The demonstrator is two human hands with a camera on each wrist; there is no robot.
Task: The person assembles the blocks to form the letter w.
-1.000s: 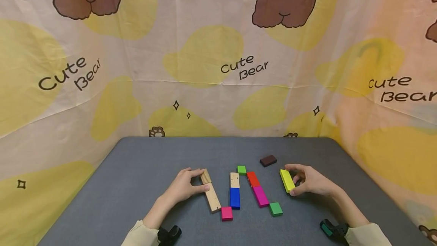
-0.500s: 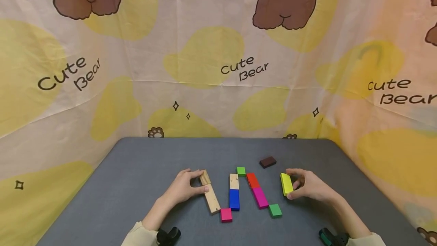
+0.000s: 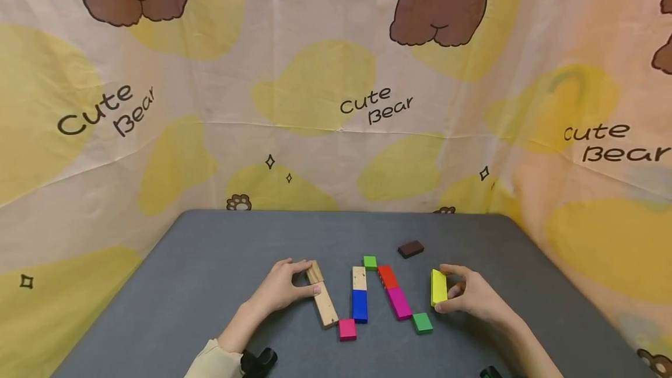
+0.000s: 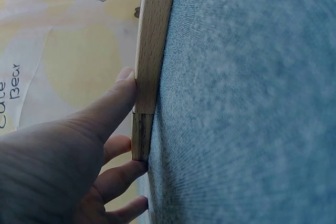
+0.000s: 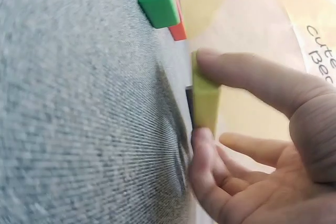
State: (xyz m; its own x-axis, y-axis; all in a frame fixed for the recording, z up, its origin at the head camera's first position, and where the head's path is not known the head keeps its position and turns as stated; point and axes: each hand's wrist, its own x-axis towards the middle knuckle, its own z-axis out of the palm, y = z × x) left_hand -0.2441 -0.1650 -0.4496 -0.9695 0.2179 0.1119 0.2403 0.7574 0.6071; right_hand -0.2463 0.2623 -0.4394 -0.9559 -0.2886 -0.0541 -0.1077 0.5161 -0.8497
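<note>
My left hand (image 3: 283,286) rests at two plain wooden blocks lying end to end, a short one (image 3: 315,272) and a longer one (image 3: 326,308). In the left wrist view, the thumb lies against the long block (image 4: 154,40), and a finger touches the free end of the short block (image 4: 140,137). My right hand (image 3: 475,295) pinches a yellow block (image 3: 438,288) at its two ends between thumb and finger. The right wrist view shows this yellow block (image 5: 206,100) tilted just over the table. A green block (image 3: 422,323) lies nearest to it, to the left.
A zigzag row joins a pink block (image 3: 347,329), a blue one (image 3: 359,306), a wooden one (image 3: 359,278), a light green one (image 3: 370,263), a red one (image 3: 387,277) and a magenta one (image 3: 399,303). Behind lies a dark brown block (image 3: 410,249) on the grey table (image 3: 236,238).
My right hand has brought the yellow block slightly nearer to me and turned it from slanted to almost straight. The left hand stays at the wooden blocks.
</note>
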